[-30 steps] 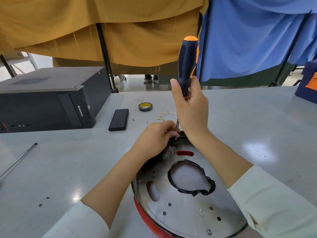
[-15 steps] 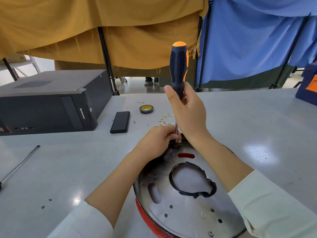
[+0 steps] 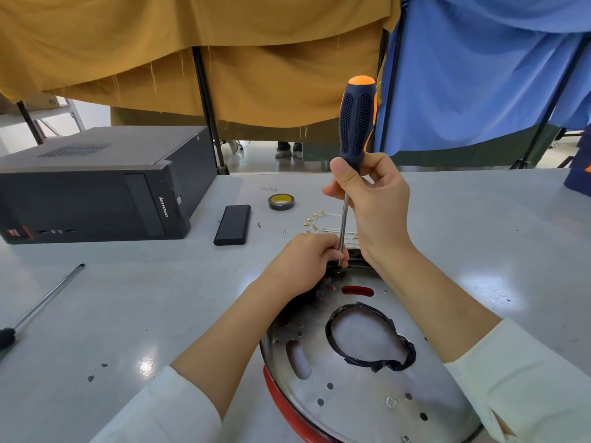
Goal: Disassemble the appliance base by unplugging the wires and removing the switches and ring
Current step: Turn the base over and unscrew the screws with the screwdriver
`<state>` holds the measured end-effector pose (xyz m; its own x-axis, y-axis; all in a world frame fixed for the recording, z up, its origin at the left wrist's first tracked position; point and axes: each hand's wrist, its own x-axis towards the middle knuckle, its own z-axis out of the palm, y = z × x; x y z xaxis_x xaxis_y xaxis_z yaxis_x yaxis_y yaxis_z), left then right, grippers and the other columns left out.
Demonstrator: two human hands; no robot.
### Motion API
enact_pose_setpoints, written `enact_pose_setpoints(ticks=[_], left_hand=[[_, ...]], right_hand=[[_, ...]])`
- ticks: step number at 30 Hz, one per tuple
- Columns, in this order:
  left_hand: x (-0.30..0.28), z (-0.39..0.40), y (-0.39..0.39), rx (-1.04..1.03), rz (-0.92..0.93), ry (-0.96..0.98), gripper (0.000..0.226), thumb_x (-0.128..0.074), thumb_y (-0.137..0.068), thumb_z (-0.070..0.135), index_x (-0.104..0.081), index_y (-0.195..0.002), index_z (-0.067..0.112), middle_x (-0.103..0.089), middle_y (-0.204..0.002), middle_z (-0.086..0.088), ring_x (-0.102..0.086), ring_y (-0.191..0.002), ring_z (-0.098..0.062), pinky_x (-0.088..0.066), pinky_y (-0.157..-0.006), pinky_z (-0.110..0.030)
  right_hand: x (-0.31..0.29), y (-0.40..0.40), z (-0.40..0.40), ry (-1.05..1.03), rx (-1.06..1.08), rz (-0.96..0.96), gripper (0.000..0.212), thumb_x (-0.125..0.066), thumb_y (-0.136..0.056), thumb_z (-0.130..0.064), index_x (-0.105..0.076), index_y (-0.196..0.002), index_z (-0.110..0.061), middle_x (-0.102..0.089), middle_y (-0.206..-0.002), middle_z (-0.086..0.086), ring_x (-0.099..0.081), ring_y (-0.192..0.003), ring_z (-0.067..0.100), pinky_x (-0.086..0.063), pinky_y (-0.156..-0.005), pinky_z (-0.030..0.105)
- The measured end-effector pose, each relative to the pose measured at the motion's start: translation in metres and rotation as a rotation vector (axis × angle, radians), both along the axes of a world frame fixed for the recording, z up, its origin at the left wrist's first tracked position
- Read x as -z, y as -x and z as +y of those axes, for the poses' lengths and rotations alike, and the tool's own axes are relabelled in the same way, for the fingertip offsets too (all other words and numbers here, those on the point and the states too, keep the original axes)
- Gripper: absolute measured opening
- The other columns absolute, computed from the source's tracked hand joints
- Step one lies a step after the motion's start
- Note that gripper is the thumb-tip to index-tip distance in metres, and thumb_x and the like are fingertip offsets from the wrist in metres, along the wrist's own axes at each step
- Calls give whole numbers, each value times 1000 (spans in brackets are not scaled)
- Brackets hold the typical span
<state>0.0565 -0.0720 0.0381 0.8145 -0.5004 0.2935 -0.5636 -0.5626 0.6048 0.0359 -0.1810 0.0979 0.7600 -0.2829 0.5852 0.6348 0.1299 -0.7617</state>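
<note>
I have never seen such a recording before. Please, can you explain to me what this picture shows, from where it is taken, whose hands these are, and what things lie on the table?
There is no machine here. The picture comes from a wide camera worn on a person's head, looking forward and down, so both hands are that person's own.

The right hand grips a screwdriver with a black and orange handle, standing upright. Its tip meets the far edge of a round metal appliance base with a red rim. The left hand curls round the lower shaft, seemingly to steady it.

A black taped ring lies on the base. On the grey table are a black computer case, a small flat black box, a tape roll, white wires with brass ends and a second long tool.
</note>
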Motion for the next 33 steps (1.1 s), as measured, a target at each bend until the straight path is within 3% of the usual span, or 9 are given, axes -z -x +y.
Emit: enact_pose_setpoints(ticks=[6, 9, 12, 17, 20, 25, 28, 30, 33], left_hand=[[-1, 3, 1, -11, 28, 9, 20, -52, -93, 11, -65, -80, 19, -71, -89, 4, -62, -86, -12, -47, -81, -24], [-2, 3, 3, -15, 25, 21, 18, -52, -93, 12, -66, -83, 17, -71, -88, 2, -63, -84, -15, -49, -78, -25], [-3, 1, 3, -25, 16, 11, 18, -51, -93, 12, -66, -84, 16, -71, -86, 4, -63, -82, -12, -48, -76, -21], [-1, 0, 2, -68, 11, -37, 18, -52, -92, 16, -67, -84, 20, -70, -87, 8, -60, -81, -9, -47, -74, -19], [-2, 0, 1, -62, 31, -42, 17, -52, -93, 17, -67, -85, 20, -70, -88, 7, -61, -85, -10, -49, -78, -24], [-2, 3, 5, -64, -13, -21, 14, -56, -90, 20, -65, -80, 24, -66, -78, 9, -57, -77, -8, -44, -70, -20], [-2, 1, 6, -58, -13, -39, 9, -59, -90, 21, -68, -87, 21, -67, -82, 6, -57, -77, -9, -45, -73, -21], [-2, 1, 6, -49, -16, -47, 9, -59, -89, 21, -68, -87, 21, -67, -82, 7, -56, -76, -9, -44, -72, -21], [-3, 0, 6, -49, -19, -61, 10, -59, -90, 21, -68, -86, 19, -67, -81, 5, -56, -76, -10, -44, -71, -21]], right_hand=[[-2, 0, -1, 42, -291, 57, 20, -66, -81, -22, -63, -96, -9, -64, -70, -1, -64, -60, 15, -57, -72, 37], [-3, -1, -6, 6, -438, 105, 32, -55, -84, -26, -62, -107, -4, -62, -78, 2, -60, -61, 15, -55, -68, 27], [-4, 0, -12, 21, -390, 133, 35, -52, -85, -28, -61, -111, -5, -61, -81, 1, -56, -65, 16, -52, -72, 28], [-22, 4, -10, 387, -179, 140, 13, -54, -96, -16, -54, -109, -19, -63, -93, 6, -61, -77, 8, -56, -79, 29], [-38, 5, -2, 490, -99, 236, 17, -60, -91, -24, -49, -103, -22, -53, -82, 0, -56, -68, 8, -56, -74, 33], [-37, 3, 11, 298, 99, 178, 27, -65, -87, -19, -44, -70, -17, -41, -58, -2, -39, -49, 12, -37, -48, 25], [-38, -4, 0, 116, -128, 212, 43, -59, -90, -13, -34, -56, -20, -30, -43, -5, -24, -35, 11, -24, -37, 16], [-40, -7, -9, 152, -351, 242, 48, -54, -92, -11, -30, -52, -23, -24, -40, -7, -17, -33, 11, -18, -38, 13], [-41, -8, -18, 161, -407, 255, 53, -51, -93, -13, -32, -46, -26, -23, -41, -8, -16, -33, 10, -18, -38, 14]])
